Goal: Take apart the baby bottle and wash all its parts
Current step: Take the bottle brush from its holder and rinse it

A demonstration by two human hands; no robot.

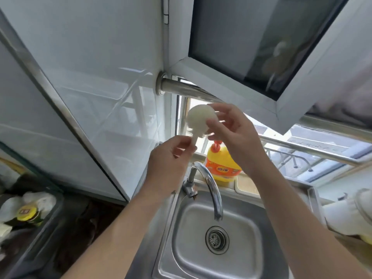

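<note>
Steel sink [187,234]: a shiny basin with a round drain, low beneath my arms.
Chrome tap [213,190]: its curved spout arches over the basin.
Yellow plastic detergent bottle [221,168]: orange-topped, it stands on the sill behind the tap.
Right hand [235,133]: raised above the tap, my thumb and fingers curl round the brush's round head.
Left hand [171,158]: just below, I pinch the white stem.
White round-headed brush [201,119]: held upright in the air between both hands, with dark bristles fringing the head's underside.
</note>
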